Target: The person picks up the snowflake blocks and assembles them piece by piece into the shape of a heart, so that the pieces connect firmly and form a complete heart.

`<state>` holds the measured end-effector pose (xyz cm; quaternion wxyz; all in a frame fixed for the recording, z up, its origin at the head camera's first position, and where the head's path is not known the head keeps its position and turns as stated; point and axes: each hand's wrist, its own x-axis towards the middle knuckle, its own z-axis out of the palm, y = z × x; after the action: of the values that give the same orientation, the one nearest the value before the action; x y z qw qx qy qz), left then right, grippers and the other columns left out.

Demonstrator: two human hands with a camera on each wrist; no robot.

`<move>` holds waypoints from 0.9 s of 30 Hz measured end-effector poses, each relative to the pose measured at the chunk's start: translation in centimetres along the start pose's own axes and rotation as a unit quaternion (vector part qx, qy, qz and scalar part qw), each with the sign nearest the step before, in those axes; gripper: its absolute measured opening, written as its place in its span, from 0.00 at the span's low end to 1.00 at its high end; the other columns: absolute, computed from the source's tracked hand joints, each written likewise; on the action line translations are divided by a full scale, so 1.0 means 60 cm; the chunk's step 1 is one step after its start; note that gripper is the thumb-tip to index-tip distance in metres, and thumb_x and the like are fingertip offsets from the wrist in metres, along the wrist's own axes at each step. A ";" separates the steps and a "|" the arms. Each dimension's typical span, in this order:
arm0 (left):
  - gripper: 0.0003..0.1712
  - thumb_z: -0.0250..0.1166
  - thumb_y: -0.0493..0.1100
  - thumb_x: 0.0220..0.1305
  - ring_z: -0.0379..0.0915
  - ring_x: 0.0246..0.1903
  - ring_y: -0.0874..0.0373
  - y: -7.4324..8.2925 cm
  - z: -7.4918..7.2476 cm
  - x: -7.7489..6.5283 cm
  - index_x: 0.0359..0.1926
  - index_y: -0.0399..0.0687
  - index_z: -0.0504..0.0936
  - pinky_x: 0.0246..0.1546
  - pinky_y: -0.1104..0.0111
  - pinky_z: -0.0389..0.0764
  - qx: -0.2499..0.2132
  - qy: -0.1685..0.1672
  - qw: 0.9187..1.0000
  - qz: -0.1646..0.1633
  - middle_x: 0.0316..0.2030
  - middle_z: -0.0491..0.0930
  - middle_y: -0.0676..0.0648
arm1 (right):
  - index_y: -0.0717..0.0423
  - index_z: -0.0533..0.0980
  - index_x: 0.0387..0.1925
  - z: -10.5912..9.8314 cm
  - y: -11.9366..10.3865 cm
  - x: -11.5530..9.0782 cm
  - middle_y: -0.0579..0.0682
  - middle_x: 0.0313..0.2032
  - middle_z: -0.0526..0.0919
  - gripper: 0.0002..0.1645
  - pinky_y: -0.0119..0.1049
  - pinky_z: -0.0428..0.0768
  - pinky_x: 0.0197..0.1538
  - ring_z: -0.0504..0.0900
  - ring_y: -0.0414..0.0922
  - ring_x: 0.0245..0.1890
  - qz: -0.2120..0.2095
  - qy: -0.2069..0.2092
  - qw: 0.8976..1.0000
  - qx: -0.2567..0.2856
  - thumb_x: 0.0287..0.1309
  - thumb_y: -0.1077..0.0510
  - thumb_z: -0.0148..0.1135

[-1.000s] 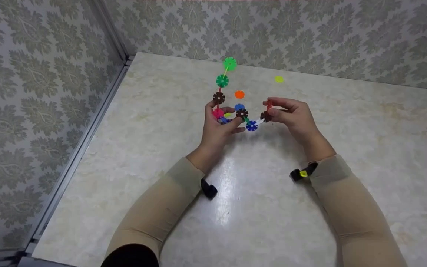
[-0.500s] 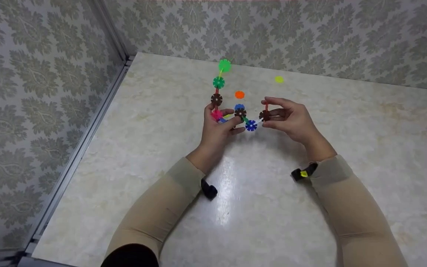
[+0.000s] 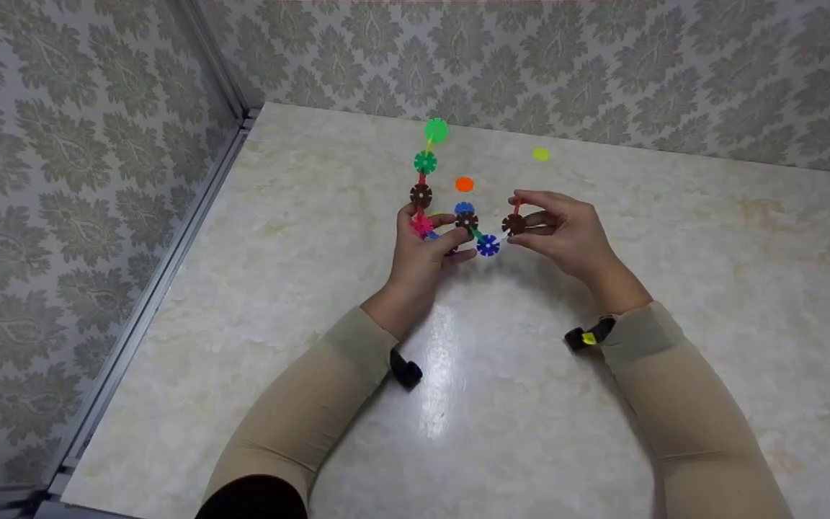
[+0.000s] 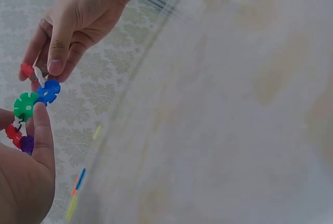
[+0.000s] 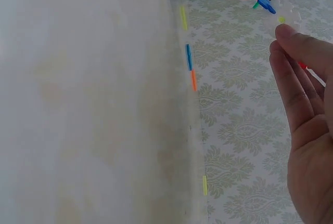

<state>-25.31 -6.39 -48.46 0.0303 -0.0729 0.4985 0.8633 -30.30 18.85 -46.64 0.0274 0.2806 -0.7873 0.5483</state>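
Notched-disc chain point(image 3: 488, 246) in the pinch of both hands point(image 3: 424, 252) point(image 3: 578, 232), forearms point(image 3: 307, 400) slanted inward over the table point(image 3: 501, 432)

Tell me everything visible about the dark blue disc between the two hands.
The dark blue disc is flat and round, with a notched rim and a small central hole; it looks like plastic. It is part of a chain held by the left hand and the right hand, joined between a green disc and a white disc. In the head view it faces the camera. Whether a finger touches it is unclear.
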 end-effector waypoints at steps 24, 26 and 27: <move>0.48 0.72 0.29 0.73 0.92 0.44 0.51 0.000 -0.002 0.003 0.82 0.52 0.54 0.47 0.58 0.97 0.030 0.004 0.999 -0.025 0.56 0.79 0.45 | 0.55 0.84 0.72 -0.009 -0.005 -0.001 0.60 0.65 0.89 0.39 0.27 0.91 0.57 0.91 0.28 0.53 -0.044 -0.076 0.995 -0.052 0.60 0.71 0.83; 0.47 0.72 0.28 0.73 0.92 0.42 0.51 0.000 -0.002 0.004 0.81 0.52 0.55 0.46 0.58 0.97 0.027 0.004 0.999 -0.023 0.55 0.79 0.45 | 0.56 0.83 0.72 -0.010 -0.005 -0.001 0.60 0.64 0.89 0.39 0.28 0.92 0.58 0.92 0.29 0.53 -0.051 -0.082 0.994 -0.046 0.60 0.71 0.83; 0.47 0.72 0.28 0.72 0.91 0.42 0.51 0.000 -0.002 0.004 0.80 0.53 0.55 0.46 0.58 0.97 0.025 0.005 0.999 -0.023 0.55 0.79 0.45 | 0.56 0.84 0.72 -0.011 -0.005 -0.001 0.60 0.64 0.89 0.39 0.28 0.92 0.58 0.92 0.30 0.54 -0.055 -0.083 0.994 -0.045 0.59 0.72 0.83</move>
<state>-25.54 -6.48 -48.57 0.0495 -0.0872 0.5185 0.8492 -30.25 19.38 -46.17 0.0041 0.3665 -0.7941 0.4848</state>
